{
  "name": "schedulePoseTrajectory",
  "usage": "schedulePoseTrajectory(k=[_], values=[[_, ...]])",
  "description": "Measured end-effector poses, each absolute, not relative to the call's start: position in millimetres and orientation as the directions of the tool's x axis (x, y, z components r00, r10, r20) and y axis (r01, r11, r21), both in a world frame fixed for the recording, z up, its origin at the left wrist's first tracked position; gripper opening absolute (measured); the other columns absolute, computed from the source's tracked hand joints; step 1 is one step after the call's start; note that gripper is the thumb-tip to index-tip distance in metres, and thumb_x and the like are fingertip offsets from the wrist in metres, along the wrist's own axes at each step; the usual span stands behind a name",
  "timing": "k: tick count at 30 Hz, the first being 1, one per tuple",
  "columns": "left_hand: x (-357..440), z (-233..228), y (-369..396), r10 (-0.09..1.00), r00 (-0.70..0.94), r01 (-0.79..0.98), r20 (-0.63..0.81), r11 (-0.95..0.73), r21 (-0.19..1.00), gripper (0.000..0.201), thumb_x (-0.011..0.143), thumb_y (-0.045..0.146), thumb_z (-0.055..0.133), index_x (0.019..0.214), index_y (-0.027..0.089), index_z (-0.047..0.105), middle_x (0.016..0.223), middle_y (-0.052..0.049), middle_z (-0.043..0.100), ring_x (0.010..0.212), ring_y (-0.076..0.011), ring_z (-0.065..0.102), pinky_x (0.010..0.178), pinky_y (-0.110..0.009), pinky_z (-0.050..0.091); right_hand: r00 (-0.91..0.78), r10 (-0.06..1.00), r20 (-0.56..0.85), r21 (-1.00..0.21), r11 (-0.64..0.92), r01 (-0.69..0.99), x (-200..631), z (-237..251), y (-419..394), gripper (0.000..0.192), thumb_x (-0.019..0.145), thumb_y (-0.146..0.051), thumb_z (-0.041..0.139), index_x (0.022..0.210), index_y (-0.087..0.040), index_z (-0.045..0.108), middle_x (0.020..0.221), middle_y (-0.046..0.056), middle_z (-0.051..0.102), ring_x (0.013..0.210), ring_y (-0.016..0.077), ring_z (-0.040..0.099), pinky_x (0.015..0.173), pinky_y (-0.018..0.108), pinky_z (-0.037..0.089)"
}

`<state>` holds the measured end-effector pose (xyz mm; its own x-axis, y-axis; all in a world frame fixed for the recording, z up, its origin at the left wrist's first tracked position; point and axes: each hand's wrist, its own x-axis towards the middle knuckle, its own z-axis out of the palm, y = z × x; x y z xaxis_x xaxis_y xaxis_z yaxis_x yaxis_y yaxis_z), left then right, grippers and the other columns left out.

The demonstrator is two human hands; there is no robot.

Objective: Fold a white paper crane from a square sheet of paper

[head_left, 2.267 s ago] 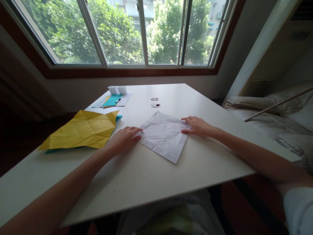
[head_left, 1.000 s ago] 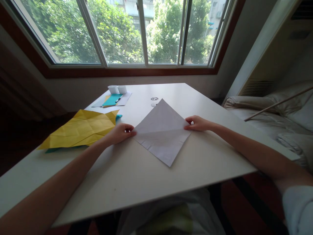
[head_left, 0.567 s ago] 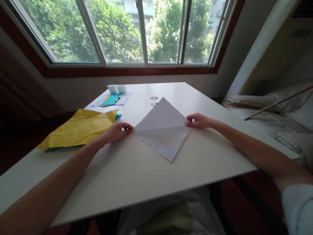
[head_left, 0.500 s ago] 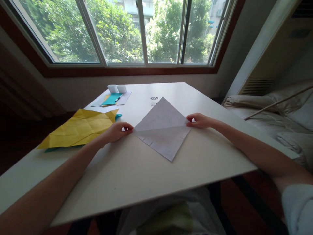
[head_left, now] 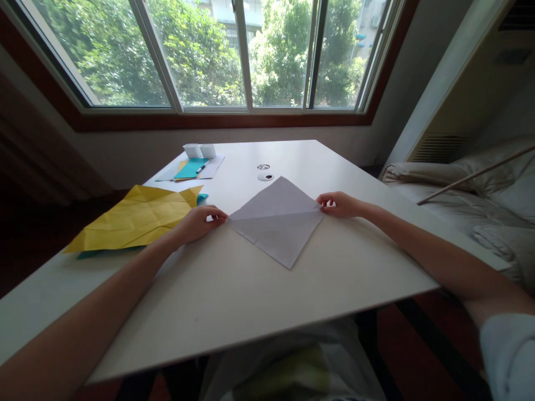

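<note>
A square sheet of white paper (head_left: 276, 225) is turned cornerwise in front of me, with a crease running across it from side to side. My left hand (head_left: 203, 223) pinches its left corner between thumb and fingers. At the opposite corner, my right hand (head_left: 339, 205) pinches the paper in the same way. One corner points away from me toward the window, another toward the near table edge. To the left of my left hand lies a creased yellow sheet (head_left: 137, 217), with teal paper (head_left: 111, 253) showing beneath it.
The white table (head_left: 234, 312) reaches toward the window. At its far left stand two small white containers (head_left: 199, 150) by a teal sheet (head_left: 190, 167) and a pen (head_left: 202, 167). Two round flat pieces (head_left: 264, 177) lie beyond the paper. A padded seat (head_left: 443, 184) stands at right.
The paper's far corner has come down lower, uncovering more of a round piece behind it. Both hands have kept their pinch and shifted only slightly.
</note>
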<state>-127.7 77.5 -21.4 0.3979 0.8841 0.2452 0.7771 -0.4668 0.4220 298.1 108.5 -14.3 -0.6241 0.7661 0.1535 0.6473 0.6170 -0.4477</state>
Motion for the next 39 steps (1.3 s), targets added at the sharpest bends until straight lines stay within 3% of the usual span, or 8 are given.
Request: schedulePoseTrajectory(k=[5, 11, 19, 23, 25, 30, 34, 39], values=[[-125, -20, 75, 0.859, 0.425, 0.754, 0.285, -0.511, 0.414, 0.032, 0.075, 0.044, 0.051, 0.085, 0.02, 0.07, 0.084, -0.004, 0.066, 0.072, -0.0153, 0.057, 0.067, -0.026, 0.045, -0.671, 0.703, 0.235, -0.398, 0.7, 0.593, 299, -14, 108, 0.022, 0.077, -0.021, 0.048, 0.088, -0.017, 0.066, 0.087, 0.006, 0.065, 0.074, 0.0134, 0.057, 0.065, 0.025, 0.044], [-126, -20, 75, 0.822, 0.483, 0.739, 0.3, -0.567, 0.365, 0.032, 0.08, 0.041, 0.049, 0.09, 0.021, 0.072, 0.084, -0.005, 0.064, 0.074, -0.0157, 0.057, 0.071, -0.026, 0.044, -0.746, 0.626, 0.229, -0.376, 0.763, 0.526, 300, -13, 107, 0.024, 0.078, -0.017, 0.048, 0.091, -0.019, 0.069, 0.091, 0.007, 0.064, 0.077, 0.0136, 0.059, 0.069, 0.025, 0.046], [-132, -16, 77, 0.771, 0.596, 0.745, 0.223, -0.635, 0.203, 0.033, 0.082, 0.035, 0.044, 0.096, 0.021, 0.071, 0.086, -0.007, 0.063, 0.076, -0.0153, 0.057, 0.069, -0.024, 0.042, -0.771, 0.61, 0.183, -0.338, 0.776, 0.533, 299, -10, 103, 0.031, 0.074, -0.009, 0.049, 0.095, -0.019, 0.068, 0.094, 0.007, 0.064, 0.076, 0.0127, 0.059, 0.067, 0.023, 0.046], [-119, -8, 64, 0.816, 0.537, 0.83, 0.213, -0.556, 0.036, 0.035, 0.084, 0.043, 0.043, 0.096, 0.023, 0.07, 0.09, -0.007, 0.065, 0.078, -0.018, 0.058, 0.067, -0.026, 0.04, -0.709, 0.682, 0.179, -0.219, 0.73, 0.647, 291, -10, 99, 0.028, 0.075, -0.009, 0.047, 0.09, -0.019, 0.069, 0.09, 0.006, 0.064, 0.076, 0.014, 0.059, 0.069, 0.024, 0.044], [-107, -4, 56, 0.849, 0.485, 0.871, 0.21, -0.49, -0.029, 0.04, 0.085, 0.048, 0.041, 0.086, 0.022, 0.072, 0.087, -0.007, 0.066, 0.077, -0.0195, 0.058, 0.065, -0.028, 0.039, -0.654, 0.728, 0.205, -0.133, 0.683, 0.719, 284, -10, 94, 0.024, 0.077, -0.012, 0.047, 0.087, -0.019, 0.068, 0.088, 0.006, 0.065, 0.076, 0.0151, 0.059, 0.069, 0.025, 0.042], [-79, 1, 41, 0.903, 0.339, 0.94, 0.263, -0.314, -0.134, 0.05, 0.081, 0.059, 0.041, 0.076, 0.019, 0.071, 0.083, -0.009, 0.067, 0.078, -0.0245, 0.059, 0.064, -0.032, 0.04, -0.595, 0.753, 0.281, 0.036, 0.611, 0.791, 267, -10, 78, 0.022, 0.082, -0.035, 0.05, 0.082, -0.018, 0.065, 0.086, 0.006, 0.065, 0.079, 0.0194, 0.058, 0.073, 0.03, 0.041], [-76, -5, 41, 0.902, 0.338, 0.94, 0.269, -0.312, -0.136, 0.047, 0.08, 0.056, 0.044, 0.082, 0.017, 0.069, 0.088, -0.01, 0.067, 0.084, -0.0271, 0.058, 0.07, -0.035, 0.042, -0.608, 0.734, 0.303, 0.031, 0.63, 0.776, 263, -13, 75, 0.027, 0.083, -0.04, 0.05, 0.087, -0.019, 0.065, 0.091, 0.007, 0.065, 0.084, 0.0214, 0.058, 0.076, 0.034, 0.042], [-80, -15, 46, 0.788, 0.573, 0.81, 0.226, -0.586, -0.009, 0.035, 0.088, 0.032, 0.038, 0.109, 0.021, 0.063, 0.104, -0.008, 0.063, 0.094, -0.0227, 0.056, 0.08, -0.034, 0.043, -0.777, 0.568, 0.272, -0.053, 0.815, 0.577, 261, -20, 77, 0.031, 0.09, -0.02, 0.039, 0.113, -0.021, 0.06, 0.11, 0.009, 0.06, 0.097, 0.0186, 0.056, 0.084, 0.033, 0.043]])
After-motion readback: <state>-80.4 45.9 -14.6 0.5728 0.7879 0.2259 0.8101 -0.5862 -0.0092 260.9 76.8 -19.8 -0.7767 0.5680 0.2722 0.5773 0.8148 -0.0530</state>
